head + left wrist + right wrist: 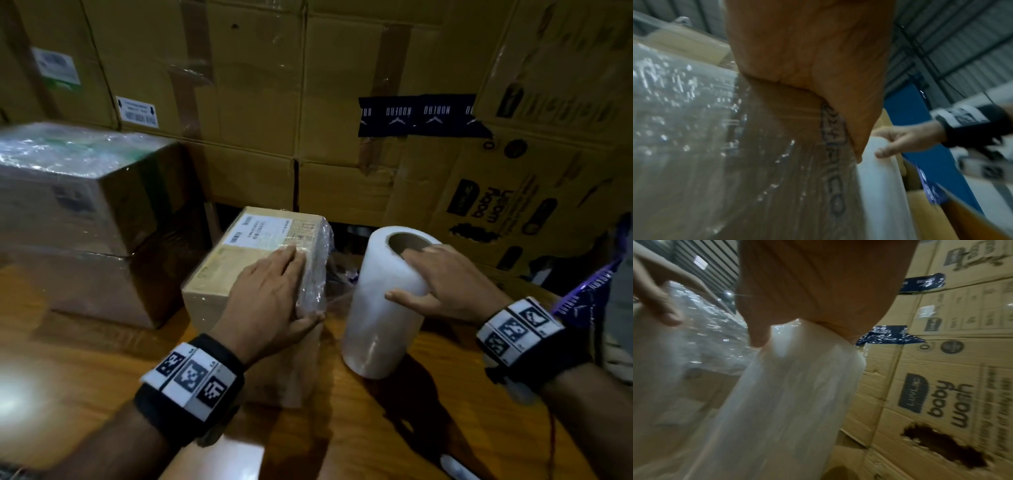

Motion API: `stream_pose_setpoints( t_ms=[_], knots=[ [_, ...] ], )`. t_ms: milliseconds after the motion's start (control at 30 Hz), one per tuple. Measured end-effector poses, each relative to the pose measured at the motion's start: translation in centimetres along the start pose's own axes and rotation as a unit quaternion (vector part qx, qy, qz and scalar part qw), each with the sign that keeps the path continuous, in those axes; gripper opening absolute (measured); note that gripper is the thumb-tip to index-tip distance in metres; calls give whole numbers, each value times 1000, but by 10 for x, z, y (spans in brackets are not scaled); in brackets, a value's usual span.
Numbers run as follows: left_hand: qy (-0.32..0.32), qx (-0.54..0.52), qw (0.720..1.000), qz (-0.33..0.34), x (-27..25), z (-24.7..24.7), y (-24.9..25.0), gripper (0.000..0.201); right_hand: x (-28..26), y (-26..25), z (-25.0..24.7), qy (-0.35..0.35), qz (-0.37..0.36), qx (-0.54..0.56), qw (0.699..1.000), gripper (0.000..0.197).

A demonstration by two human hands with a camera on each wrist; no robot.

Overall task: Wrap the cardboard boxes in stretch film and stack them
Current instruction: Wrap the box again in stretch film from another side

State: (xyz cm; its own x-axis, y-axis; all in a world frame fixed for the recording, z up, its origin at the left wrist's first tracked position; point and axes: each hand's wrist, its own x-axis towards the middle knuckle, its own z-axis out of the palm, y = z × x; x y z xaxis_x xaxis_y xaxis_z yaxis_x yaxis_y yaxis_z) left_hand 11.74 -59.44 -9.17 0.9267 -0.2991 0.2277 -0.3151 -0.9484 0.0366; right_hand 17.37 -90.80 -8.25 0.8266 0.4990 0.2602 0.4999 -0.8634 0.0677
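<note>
While the film's loose end is pressed flat onto the box (239,274) by the left hand (270,301), the film roll (383,301) is gripped by the right hand (442,287); carrying the roll round the box is probably called for next.

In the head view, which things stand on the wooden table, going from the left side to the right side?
Large wrapped boxes → small cardboard box, with the left hand flat on its film-covered top → stretch film roll, gripped at its upper end by the right hand.
</note>
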Motion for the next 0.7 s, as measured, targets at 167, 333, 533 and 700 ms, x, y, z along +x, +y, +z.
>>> stream_pose_setpoints(
  t_ms=[167, 333, 533, 700],
  knots=[
    [7, 1, 1000, -22, 4, -1, -3, 107, -2, -11, 1, 33, 14, -4, 999, 49],
    [-2, 35, 999, -38, 8, -3, -1, 105, -13, -3, -6, -29, 27, -11, 999, 51],
    [-32, 81, 994, -62, 18, -5, 10, 98, -18, -6, -6, -17, 63, 10, 998, 46],
    [-87, 72, 992, -50, 35, -28, 16, 119, -8, -5, -2, -14, 66, 29, 997, 46]
  ],
)
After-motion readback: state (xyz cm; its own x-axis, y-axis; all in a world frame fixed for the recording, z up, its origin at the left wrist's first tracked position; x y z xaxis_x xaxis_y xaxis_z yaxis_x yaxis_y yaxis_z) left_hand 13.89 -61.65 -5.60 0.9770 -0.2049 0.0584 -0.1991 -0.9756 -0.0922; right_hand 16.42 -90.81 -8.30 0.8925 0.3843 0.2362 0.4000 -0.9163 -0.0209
